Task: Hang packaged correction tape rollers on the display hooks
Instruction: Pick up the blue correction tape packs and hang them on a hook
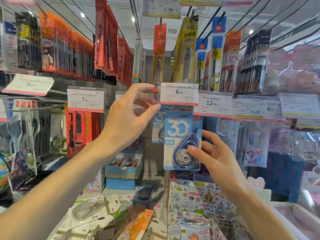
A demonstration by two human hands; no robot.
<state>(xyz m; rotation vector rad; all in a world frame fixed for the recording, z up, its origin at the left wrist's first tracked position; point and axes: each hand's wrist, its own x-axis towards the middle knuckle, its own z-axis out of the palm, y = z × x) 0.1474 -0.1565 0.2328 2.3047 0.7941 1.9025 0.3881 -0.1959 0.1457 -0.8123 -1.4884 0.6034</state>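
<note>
A blue packaged correction tape roller (181, 134), marked 30, hangs upright below the 6.00 price tag (179, 94) in the middle of the display. My right hand (213, 156) pinches its lower right side, thumb on the blister. My left hand (128, 116) reaches up and pinches the left edge of that price tag between thumb and fingers. A second identical pack (158, 129) hangs behind the front one, mostly hidden. The hook itself is hidden behind the tag.
Rows of hanging pen refill packs (110, 40) fill the hooks above. Price tags 7.90 (86, 99) and 12.90 (213, 103) flank the middle one. Below lie loose packs (136, 224), sticker sheets (199, 201) and blue boxes (123, 167).
</note>
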